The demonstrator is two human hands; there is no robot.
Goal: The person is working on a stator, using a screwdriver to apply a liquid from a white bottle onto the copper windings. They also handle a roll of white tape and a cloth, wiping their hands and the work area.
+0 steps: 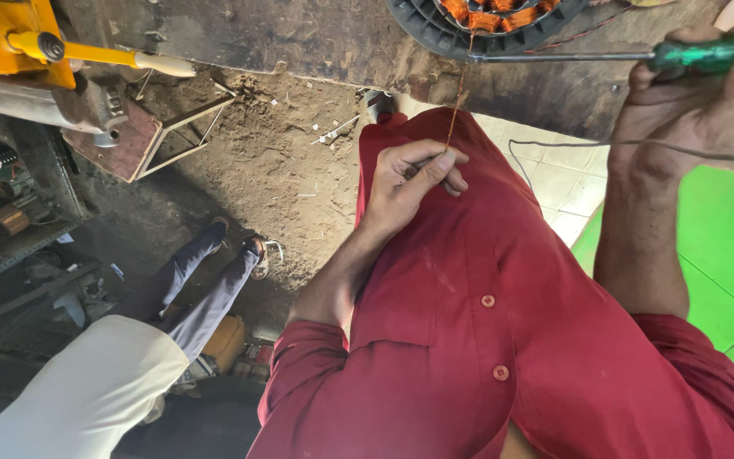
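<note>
My left hand pinches a thin copper wire against my red shirt; the wire runs up to a round stator with orange copper windings at the top edge. My right hand grips a green-handled screwdriver, its steel shaft pointing left with the tip at the stator's dark rim. The stator lies on a worn dark workbench.
A yellow machine with a white-tipped lever stands at the top left, beside shelves of parts. Another person in a white top and dark trousers sits at lower left on the dirt floor. Green mat at right.
</note>
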